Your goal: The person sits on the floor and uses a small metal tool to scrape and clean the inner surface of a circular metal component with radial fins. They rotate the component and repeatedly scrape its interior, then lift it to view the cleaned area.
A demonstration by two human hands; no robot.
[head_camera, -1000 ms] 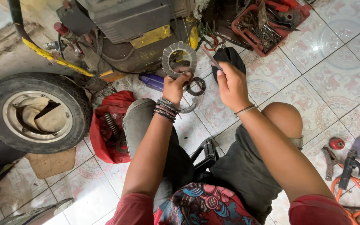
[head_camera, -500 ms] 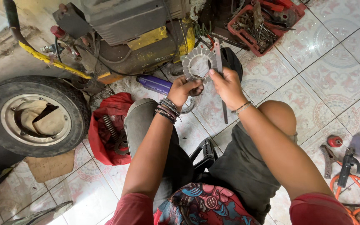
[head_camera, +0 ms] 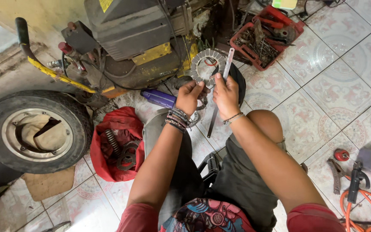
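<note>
The ring, a flat grey metal disc with a toothed rim and an open middle, is held up between both hands just in front of the engine. The left hand grips its lower left edge, fingers closed on the rim, the wrist wrapped in dark bracelets. The right hand is closed around a file, a long thin metal bar that stands nearly upright; its upper end lies against the ring's right edge and its lower end hangs down past the hand, over the tile floor.

Just below the ring and behind the left hand lies a purple can on its side. The engine, dark grey with yellow parts, sits just behind the ring, with a yellow-and-black handle running off to its left. To the right of the engine and beyond the ring stands a red tray full of tools and small metal parts.

Left of the ring and lower, a red cloth lies on the floor with a spring and dark round parts on it. Further left of that is a wheel lying flat, a piece of cardboard just below it.

Well to the right of the ring and nearer the person, pliers, a small red cap and an orange hose lie on the tiles. The person's knees are bent under the arms.
</note>
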